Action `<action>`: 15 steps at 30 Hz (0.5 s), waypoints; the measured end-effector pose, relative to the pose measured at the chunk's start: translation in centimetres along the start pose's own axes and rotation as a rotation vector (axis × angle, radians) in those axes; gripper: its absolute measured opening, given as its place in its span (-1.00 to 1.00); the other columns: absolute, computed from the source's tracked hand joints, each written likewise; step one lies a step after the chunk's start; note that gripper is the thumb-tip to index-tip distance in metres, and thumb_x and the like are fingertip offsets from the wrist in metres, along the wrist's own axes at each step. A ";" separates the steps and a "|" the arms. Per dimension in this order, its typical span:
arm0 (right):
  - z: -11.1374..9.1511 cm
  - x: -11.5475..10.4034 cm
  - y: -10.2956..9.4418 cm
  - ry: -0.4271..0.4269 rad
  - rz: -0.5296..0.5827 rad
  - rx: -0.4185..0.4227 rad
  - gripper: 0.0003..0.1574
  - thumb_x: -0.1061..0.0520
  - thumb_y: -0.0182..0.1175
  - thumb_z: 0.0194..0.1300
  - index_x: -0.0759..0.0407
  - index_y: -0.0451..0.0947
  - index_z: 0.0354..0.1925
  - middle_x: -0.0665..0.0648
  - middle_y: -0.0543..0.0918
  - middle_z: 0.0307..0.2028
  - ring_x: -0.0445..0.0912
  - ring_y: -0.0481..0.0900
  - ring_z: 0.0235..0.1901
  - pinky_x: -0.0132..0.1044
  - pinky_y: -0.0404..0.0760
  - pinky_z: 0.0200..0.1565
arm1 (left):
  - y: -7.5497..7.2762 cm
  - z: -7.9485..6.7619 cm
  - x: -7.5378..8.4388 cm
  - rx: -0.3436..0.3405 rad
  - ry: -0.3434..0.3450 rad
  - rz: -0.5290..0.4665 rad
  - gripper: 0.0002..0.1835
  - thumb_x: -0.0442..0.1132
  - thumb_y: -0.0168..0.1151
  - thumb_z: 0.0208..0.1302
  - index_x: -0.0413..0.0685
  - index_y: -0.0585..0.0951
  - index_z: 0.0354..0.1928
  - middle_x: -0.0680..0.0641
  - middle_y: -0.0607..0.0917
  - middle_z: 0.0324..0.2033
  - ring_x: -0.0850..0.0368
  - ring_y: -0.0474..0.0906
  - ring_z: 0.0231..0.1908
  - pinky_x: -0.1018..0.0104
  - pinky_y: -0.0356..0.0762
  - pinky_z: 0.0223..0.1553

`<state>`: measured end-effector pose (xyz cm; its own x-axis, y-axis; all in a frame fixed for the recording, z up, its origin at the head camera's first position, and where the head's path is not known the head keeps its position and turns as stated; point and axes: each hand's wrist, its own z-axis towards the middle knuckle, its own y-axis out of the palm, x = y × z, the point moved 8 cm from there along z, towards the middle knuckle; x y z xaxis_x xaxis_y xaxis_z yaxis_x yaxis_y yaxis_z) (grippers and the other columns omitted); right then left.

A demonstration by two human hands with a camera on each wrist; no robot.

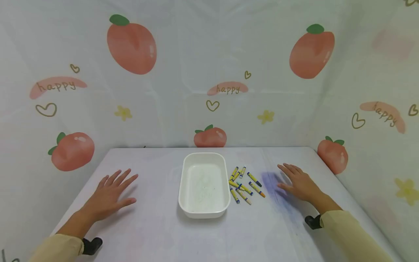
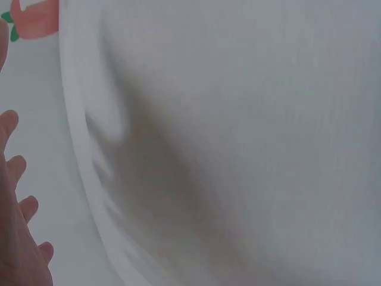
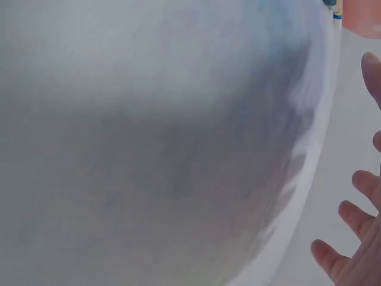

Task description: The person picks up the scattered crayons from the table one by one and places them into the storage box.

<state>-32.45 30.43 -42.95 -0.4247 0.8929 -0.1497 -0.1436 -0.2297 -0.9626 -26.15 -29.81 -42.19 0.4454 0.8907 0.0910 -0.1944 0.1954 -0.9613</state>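
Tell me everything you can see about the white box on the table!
The white box is a shallow, smooth rectangle with rounded corners and a rim; it looks like plastic. It is open on top, with faint marks on its floor. It sits upright on the table, short sides facing near and far. Crayons lie just right of it; whether the closest touches it is hard to tell. Neither the left hand nor the right hand touches it.

I read "happy" three times on the patterned backdrop [image 1: 183, 54] facing me, on a left pink band [image 1: 59, 86] at ten o'clock, a middle pink band [image 1: 228, 88] at twelve and a downward-slanting right pink band [image 1: 384, 113] at two, while the print on the crayons [image 1: 254, 179] at one is too small.
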 end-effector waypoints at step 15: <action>3.7 -2.0 0.9 0.107 0.213 -0.111 -0.10 0.01 0.33 0.25 0.18 0.19 0.43 0.34 0.52 0.04 0.19 0.53 -0.04 0.19 0.51 -0.01 | 0.8 1.8 3.5 0.080 0.021 -0.224 -0.27 0.11 0.25 0.25 0.06 0.32 0.42 -0.24 0.31 0.37 -0.36 0.11 0.33 -0.33 0.00 0.21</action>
<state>-35.04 27.04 -42.68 -0.3369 0.8662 -0.3691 0.0408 -0.3782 -0.9248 -26.26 -25.79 -42.14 0.5035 0.8126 0.2933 -0.1570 0.4199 -0.8939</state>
